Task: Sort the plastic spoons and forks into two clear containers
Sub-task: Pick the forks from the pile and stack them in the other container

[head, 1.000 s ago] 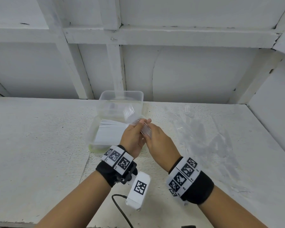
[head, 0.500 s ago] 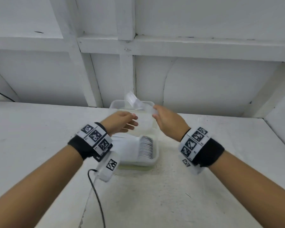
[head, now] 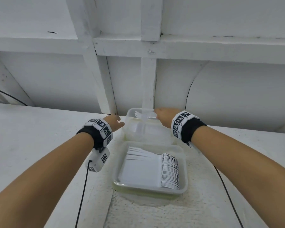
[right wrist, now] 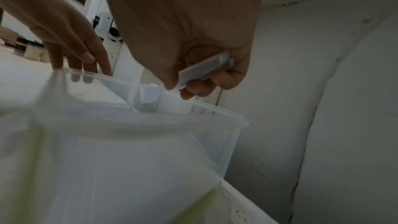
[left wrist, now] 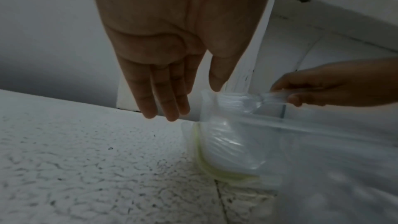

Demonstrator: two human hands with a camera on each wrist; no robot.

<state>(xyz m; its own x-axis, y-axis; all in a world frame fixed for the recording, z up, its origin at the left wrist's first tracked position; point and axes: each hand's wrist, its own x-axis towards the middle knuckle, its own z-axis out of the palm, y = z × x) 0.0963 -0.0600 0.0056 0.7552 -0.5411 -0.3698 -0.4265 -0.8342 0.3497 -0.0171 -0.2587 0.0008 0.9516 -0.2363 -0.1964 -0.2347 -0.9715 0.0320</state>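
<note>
I see both arms stretched forward over the white table (head: 39, 145) toward the far clear plastic container (head: 148, 132). My right hand (head: 163, 116) pinches a small stack of clear plastic forks (head: 144, 114) by the handles, tines over that container's back rim. My left hand (head: 113, 123) hangs slack, fingers straight, just beside its left wall. The near clear container (head: 183, 186), in front of it, holds stacked white plastic spoons (head: 155, 171).

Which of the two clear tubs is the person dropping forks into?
The far container by the wall; the right hand holds forks over it. The near container holds spoons.
</note>
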